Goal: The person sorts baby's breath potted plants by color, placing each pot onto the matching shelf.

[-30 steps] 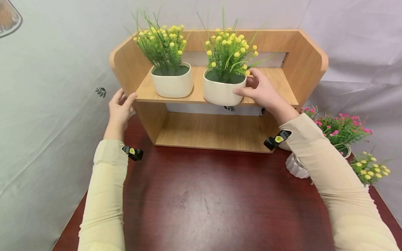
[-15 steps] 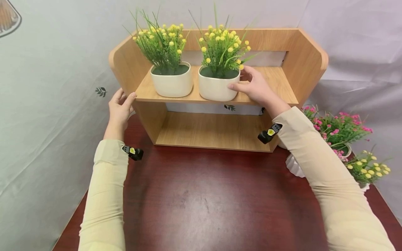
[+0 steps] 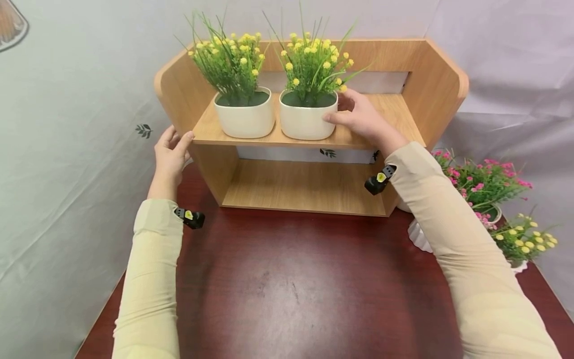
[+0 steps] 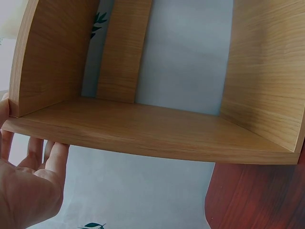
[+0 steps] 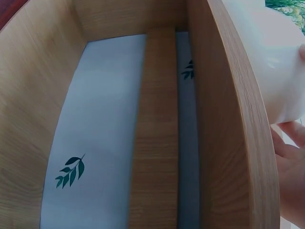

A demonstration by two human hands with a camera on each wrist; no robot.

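Note:
In the head view a wooden two-tier shelf (image 3: 305, 199) stands on the dark red table. My left hand (image 3: 170, 157) holds its left side panel, thumb at the front edge and fingers along the outside; the left wrist view shows this hand (image 4: 33, 186) at the board's corner. On the upper tier my right hand (image 3: 360, 119) grips the right end of a white flower pot (image 3: 305, 122) with yellow flowers, thumb on the front. The fingers behind it are partly hidden. A matching white pot (image 3: 246, 119) sits just to the left, a narrow gap between them.
At the right, partly behind the right sleeve, stand a potted plant with pink flowers (image 3: 489, 182) and one with yellow flowers (image 3: 529, 242). A white ribbed pot (image 3: 419, 237) is beside the shelf's right foot. Fabric walls (image 3: 80, 199) enclose the table (image 3: 287, 279).
My right hand has moved the flower pot left and back, from overhanging the upper tier's front edge to standing on it beside the other pot. The left hand has stayed in place.

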